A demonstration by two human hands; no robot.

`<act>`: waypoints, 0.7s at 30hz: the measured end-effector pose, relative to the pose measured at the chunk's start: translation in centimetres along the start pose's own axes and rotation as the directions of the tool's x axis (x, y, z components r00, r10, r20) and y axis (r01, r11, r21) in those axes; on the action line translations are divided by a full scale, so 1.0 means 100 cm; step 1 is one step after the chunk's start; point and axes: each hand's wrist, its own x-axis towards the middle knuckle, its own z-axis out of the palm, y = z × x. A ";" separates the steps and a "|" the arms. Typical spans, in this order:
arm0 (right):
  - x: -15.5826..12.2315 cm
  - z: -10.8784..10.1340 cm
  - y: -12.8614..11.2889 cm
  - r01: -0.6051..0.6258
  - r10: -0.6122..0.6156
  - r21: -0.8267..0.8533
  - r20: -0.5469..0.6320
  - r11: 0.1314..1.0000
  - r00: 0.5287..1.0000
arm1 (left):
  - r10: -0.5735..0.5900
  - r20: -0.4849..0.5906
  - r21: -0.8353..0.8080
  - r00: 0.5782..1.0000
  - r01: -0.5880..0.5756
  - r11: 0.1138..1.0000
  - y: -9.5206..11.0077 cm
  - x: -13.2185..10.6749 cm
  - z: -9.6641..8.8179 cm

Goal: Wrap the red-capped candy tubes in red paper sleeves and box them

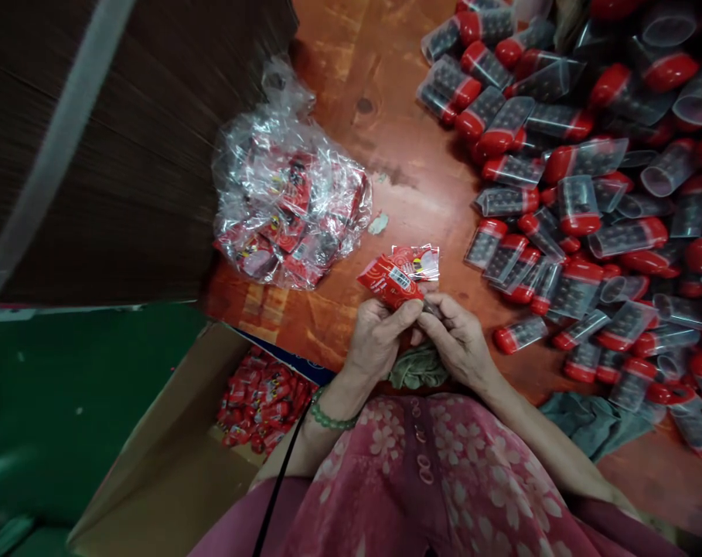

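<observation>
My left hand (379, 334) is closed around a red printed packet (390, 280) with a barcode label, thumb pressed on its lower end. A clear plastic sleeve (419, 261) with red print sticks out behind the packet. My right hand (456, 337) is pinched against the packet's bottom end, fingertips meeting those of the left hand; a small dark item shows between the fingers but I cannot make it out. Both hands hover over the near edge of a reddish wooden table (386, 100), above a crumpled green cloth (417, 367).
A large pile of clear cases with red caps (583, 193) covers the table's right side. A clear bag of red packets (290, 201) lies left of centre. A cardboard box (171, 464) with packed red packets (264, 398) stands lower left. Stacked dark cardboard (113, 139) rises at the left.
</observation>
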 end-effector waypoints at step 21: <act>-0.001 0.016 0.011 -0.027 0.040 0.222 -0.056 0.975 0.998 | 0.026 -0.108 -0.058 0.994 -0.033 0.998 -0.010 -0.023 0.003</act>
